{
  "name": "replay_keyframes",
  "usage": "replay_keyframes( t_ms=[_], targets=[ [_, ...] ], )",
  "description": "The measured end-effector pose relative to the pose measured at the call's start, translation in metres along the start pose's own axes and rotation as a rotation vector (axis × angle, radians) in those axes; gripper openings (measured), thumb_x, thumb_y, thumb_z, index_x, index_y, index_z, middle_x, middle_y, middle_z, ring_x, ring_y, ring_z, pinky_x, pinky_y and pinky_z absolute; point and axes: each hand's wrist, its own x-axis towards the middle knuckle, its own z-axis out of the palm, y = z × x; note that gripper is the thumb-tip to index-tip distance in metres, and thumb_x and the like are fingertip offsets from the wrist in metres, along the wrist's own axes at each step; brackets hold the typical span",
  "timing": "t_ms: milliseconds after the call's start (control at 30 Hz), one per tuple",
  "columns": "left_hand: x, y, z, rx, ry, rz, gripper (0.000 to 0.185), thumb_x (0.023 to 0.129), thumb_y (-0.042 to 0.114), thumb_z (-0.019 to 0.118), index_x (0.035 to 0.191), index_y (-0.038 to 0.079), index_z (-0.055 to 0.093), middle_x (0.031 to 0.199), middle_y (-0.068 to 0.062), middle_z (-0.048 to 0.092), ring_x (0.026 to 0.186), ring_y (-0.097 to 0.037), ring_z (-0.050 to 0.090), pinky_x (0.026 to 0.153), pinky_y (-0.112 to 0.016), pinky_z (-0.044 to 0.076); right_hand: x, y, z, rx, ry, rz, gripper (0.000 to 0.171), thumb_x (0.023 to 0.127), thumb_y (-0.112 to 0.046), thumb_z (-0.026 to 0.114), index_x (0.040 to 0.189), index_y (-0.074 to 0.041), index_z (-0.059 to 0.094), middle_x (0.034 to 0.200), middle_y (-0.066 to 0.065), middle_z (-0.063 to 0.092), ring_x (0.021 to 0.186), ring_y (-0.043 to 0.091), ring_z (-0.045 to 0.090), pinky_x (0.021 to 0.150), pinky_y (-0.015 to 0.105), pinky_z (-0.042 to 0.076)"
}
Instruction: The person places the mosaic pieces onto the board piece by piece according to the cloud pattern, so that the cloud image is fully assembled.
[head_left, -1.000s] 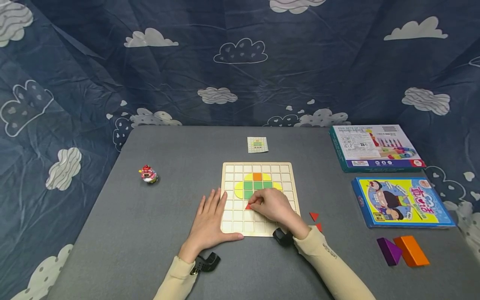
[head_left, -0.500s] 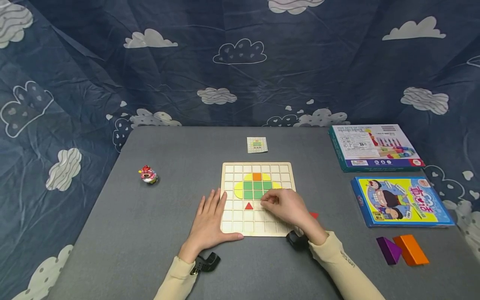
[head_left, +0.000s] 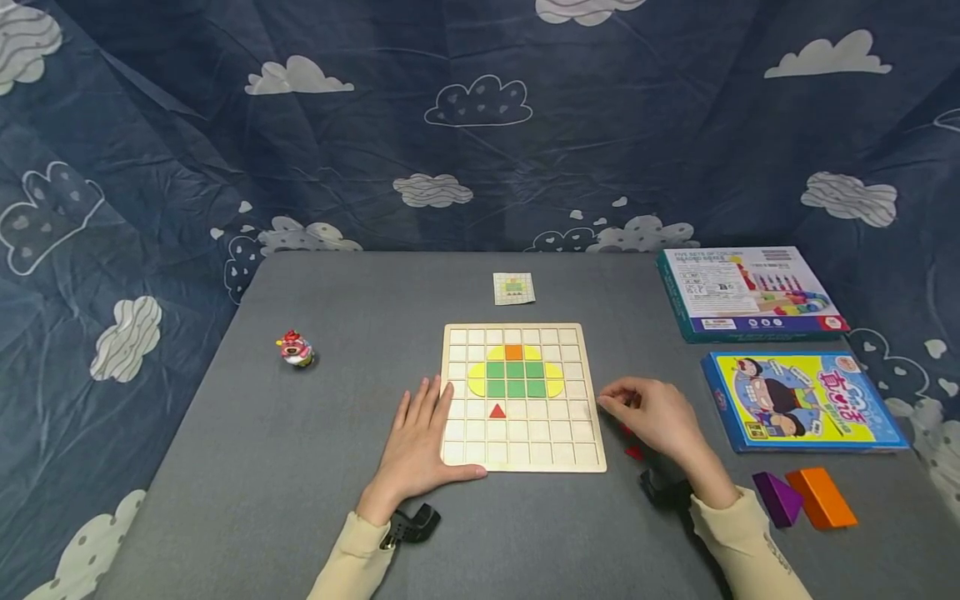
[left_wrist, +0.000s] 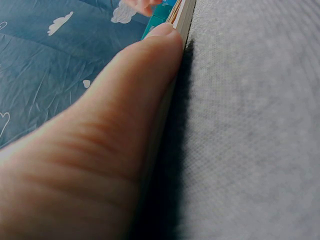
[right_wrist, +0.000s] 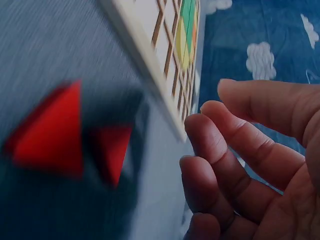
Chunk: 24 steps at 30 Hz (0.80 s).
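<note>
Left hand (head_left: 418, 442) is lying flat, steadying the grid board (head_left: 521, 398). Right hand (head_left: 654, 417), loosely curled and empty, is hovering over two red triangles (right_wrist: 50, 132) on the surface beside the board. Best: pinch one by its edges, keeping the board pinned.

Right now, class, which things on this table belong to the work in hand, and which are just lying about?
In use: grid board under the left hand; red triangle on it; loose red triangles by the right hand; pattern card.

Lying about: toy figure; two boxes; purple block; orange block.
</note>
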Motion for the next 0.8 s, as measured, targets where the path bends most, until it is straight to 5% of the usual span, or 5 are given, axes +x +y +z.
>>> replay_keyframes(
  t_ms=[433,800],
  targets=[
    [0.000,0.000,0.000,0.001,0.011,0.008,0.124,0.066,0.085,0.053,0.153,0.007,0.012,0.157,-0.014,0.008,0.143,-0.026,0.000,0.113,-0.043,-0.002,-0.015,0.024,-0.014,-0.021,-0.174,0.097,0.027,0.079,-0.032,0.078,0.089,-0.009,0.070,0.072,-0.003,0.056,0.063,0.014,0.047,0.054,0.029,0.034],
    [0.000,0.001,-0.001,-0.009,0.006,0.001,0.124,0.066,0.084,0.055,0.153,0.007,0.012,0.157,-0.014,0.008,0.143,-0.026,0.000,0.113,-0.042,-0.002,-0.019,0.031,-0.013,0.002,-0.188,0.099,0.025,0.077,-0.031,0.080,0.086,-0.009,0.070,0.072,-0.003,0.058,0.064,0.014,0.049,0.055,0.030,0.035]
  ],
)
